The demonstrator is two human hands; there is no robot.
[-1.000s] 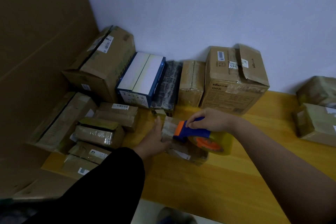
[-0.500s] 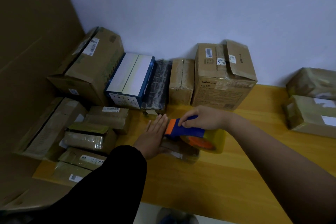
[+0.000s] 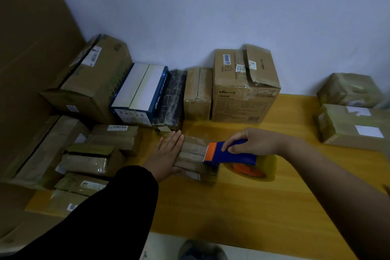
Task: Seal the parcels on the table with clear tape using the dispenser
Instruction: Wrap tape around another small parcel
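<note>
A small brown parcel (image 3: 193,155) wrapped in clear tape lies on the yellow wooden table (image 3: 242,207), near its middle. My left hand (image 3: 166,154) lies flat with straight fingers against the parcel's left end. My right hand (image 3: 253,141) grips the blue handle of the tape dispenser (image 3: 232,155). Its orange front edge rests on the parcel's right part. The roll of clear tape (image 3: 253,168) on an orange core hangs behind the handle, just off the parcel's right side.
Several taped parcels (image 3: 88,162) are heaped at the table's left. Larger cartons (image 3: 242,88) and a blue-and-white box (image 3: 139,93) stand along the wall. Two parcels (image 3: 354,124) lie at the far right. A big cardboard sheet (image 3: 31,59) stands at the left.
The dispenser has moved right along the parcel's top, uncovering more of the taped surface. My left hand has stayed flat against the parcel's left end.
</note>
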